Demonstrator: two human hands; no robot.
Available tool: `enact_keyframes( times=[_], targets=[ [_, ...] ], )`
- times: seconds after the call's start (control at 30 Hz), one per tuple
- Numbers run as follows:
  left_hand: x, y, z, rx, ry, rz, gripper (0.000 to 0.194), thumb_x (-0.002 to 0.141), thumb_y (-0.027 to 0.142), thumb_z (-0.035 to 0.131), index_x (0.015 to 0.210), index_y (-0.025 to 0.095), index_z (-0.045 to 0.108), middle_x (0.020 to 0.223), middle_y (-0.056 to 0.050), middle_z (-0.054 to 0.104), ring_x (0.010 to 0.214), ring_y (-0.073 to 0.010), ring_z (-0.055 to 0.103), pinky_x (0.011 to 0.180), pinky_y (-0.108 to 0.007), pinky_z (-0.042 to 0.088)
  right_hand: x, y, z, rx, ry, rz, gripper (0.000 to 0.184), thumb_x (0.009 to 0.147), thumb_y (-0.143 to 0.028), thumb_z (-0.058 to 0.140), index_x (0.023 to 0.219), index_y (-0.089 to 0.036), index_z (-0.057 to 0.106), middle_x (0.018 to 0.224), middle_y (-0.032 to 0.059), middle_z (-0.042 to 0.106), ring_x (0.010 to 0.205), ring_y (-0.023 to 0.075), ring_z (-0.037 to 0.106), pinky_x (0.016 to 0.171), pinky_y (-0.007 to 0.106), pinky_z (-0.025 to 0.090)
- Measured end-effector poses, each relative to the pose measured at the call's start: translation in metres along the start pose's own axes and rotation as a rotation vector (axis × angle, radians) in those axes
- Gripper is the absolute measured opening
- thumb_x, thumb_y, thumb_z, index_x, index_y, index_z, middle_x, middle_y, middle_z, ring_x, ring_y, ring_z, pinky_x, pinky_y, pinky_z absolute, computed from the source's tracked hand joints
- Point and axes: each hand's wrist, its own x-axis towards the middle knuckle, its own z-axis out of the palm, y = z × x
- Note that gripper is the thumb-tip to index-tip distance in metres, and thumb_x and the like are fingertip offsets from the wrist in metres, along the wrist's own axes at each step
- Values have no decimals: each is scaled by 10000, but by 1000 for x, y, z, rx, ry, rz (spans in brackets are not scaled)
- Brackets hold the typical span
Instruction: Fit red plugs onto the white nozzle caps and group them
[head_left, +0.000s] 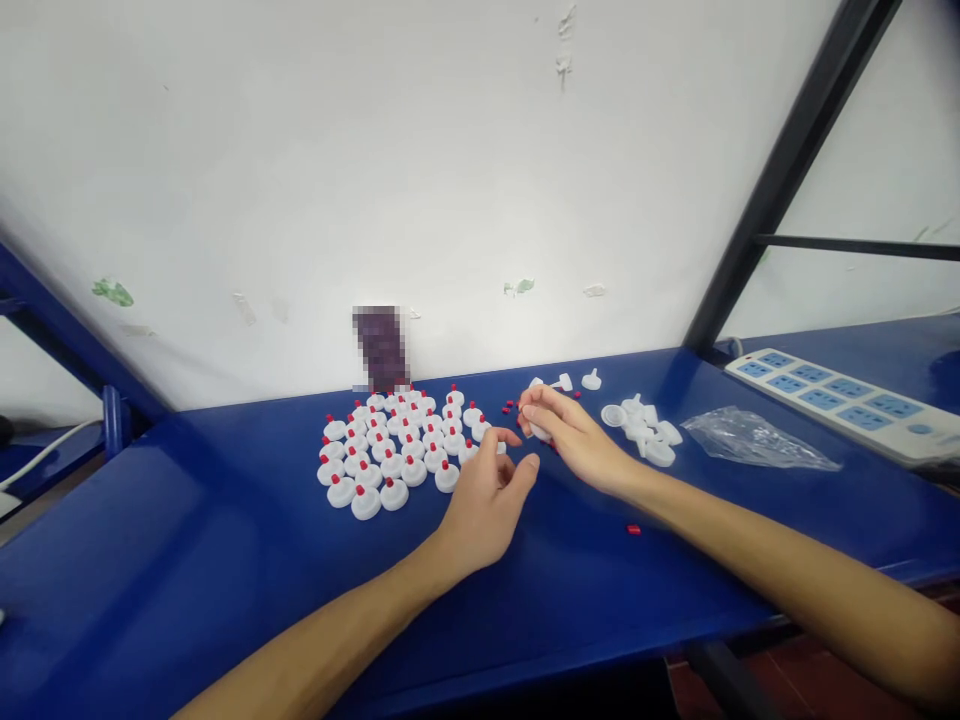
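My left hand hovers at the right edge of a group of white nozzle caps, its thumb and forefinger apart and nothing seen between them. My right hand is closed, with fingertips bent together around a white nozzle cap that is mostly hidden by the fingers. Many white nozzle caps with red tips stand upright in rows to the left. Small red tip covers lie scattered beside and behind my right hand. One red tip cover sits apart, nearer the front.
White nozzle caps without red tips lie piled right of my right hand, with a few more near the wall. A clear plastic bag and a white power strip lie farther right on the blue table. Dark frame posts rise at the side.
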Motion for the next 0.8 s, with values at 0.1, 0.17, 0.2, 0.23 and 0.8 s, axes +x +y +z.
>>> enact_keyframes(
  times=[0.1,0.17,0.2,0.23,0.8],
  targets=[
    [-3,2,8,-372,-46,-130,400,926,430,529,1243,217,408,845,-10,608,634,-148,582,459,-217,435,-12,0,13,49,19,-61,160,1021,-371,386,1002,-227,455,766,-30,505,669,133,488,625,256,412],
    [-7,5,12,-581,-73,-164,411,910,390,561,1253,198,441,938,-50,613,784,-188,635,529,-251,520,-18,2,17,-82,40,-187,136,1034,-350,368,1043,-235,440,793,-23,510,654,133,486,628,268,423],
    [-8,7,13,-674,-85,-164,374,910,361,562,1229,185,477,971,-63,614,847,-199,639,581,-270,547,-20,5,17,-173,55,-274,121,1035,-329,369,1053,-235,442,821,-10,526,665,137,499,644,279,435],
    [-9,9,14,-751,-92,-156,331,911,334,558,1197,174,513,1004,-75,615,898,-205,635,628,-282,559,-21,7,17,-263,71,-367,106,1033,-304,374,1060,-233,448,859,8,549,694,145,523,668,292,451],
    [-30,-14,-28,101,134,517,194,974,195,512,1099,172,659,916,-63,700,790,-160,643,718,-271,513,-9,-20,-3,3,174,-120,180,909,-359,607,835,-206,549,462,-117,266,428,83,213,445,233,226]
  ],
)
